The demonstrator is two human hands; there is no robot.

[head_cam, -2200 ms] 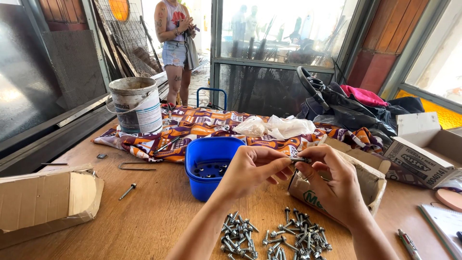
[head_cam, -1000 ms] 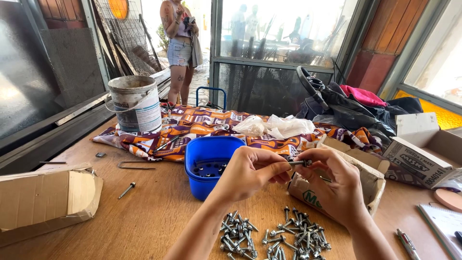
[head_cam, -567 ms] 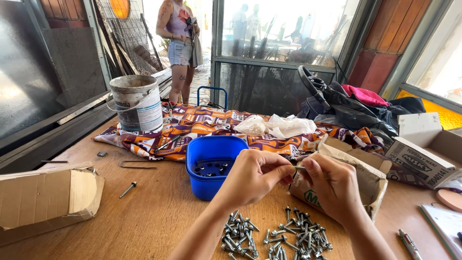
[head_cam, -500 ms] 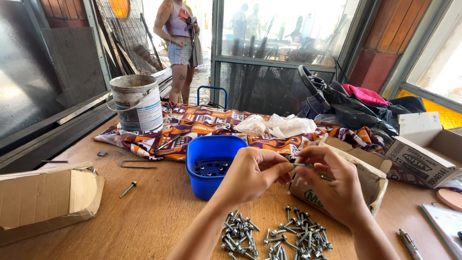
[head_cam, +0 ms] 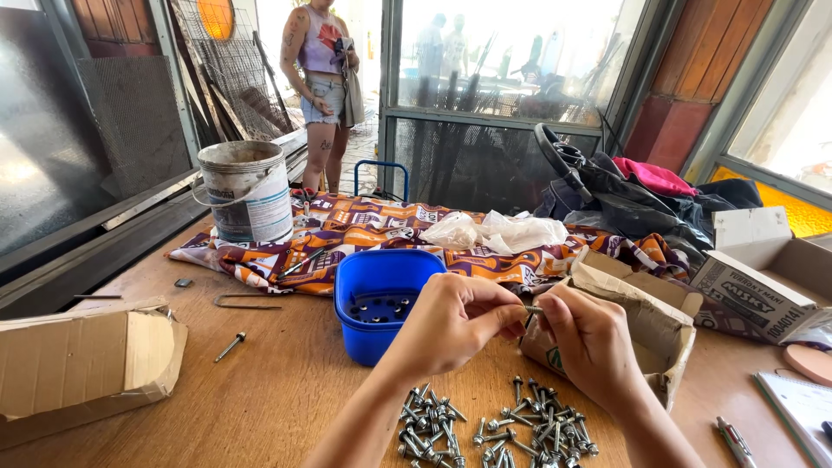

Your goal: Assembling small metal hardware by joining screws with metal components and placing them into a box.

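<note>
While both hands meet above the wooden bench [head_cam: 260,390], the left hand [head_cam: 451,316] is curled, its thumb and fingertips pinched on one end of a small metal screw [head_cam: 532,309], and the right hand [head_cam: 589,342] closes its fingertips on the other end, so the screw lies level between them, held in the air. Just below the hands, a loose pile of screws [head_cam: 494,429] is spread on the bench near its front edge. A blue plastic tub [head_cam: 381,299] stands just beyond the left hand, with a few small dark parts on its floor. A torn brown cardboard box [head_cam: 646,325] lies behind the right hand, nearly touching it. Bare wood opens to the left, where only 1 stray bolt [head_cam: 230,347], a bent wire clip [head_cam: 247,302] and a flattened cardboard box [head_cam: 82,364] lie. Farther back a patterned cloth [head_cam: 364,230] carries a white bucket [head_cam: 245,192] and a crumpled plastic bag [head_cam: 503,232]. A person [head_cam: 325,78] stands well beyond the bench.
</note>
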